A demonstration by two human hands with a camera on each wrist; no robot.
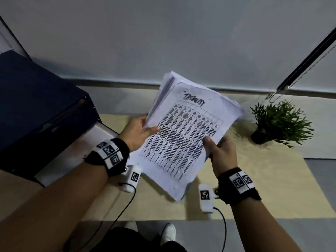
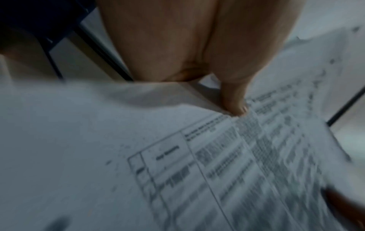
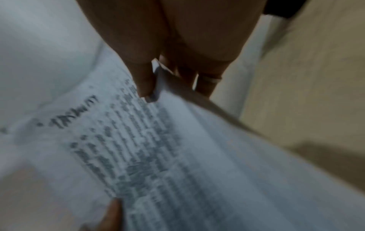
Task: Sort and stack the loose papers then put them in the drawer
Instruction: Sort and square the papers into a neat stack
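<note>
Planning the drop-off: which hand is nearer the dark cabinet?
Left. The left hand grips the paper stack just beside the dark cabinet; the right hand grips the stack's far side.

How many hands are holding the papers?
2. The left hand grips the left edge of the stack of papers, thumb on top. The right hand pinches its right edge.

Dim, bluish light throughout — both wrist views motion-blurred; head view sharper, edges bowed.
</note>
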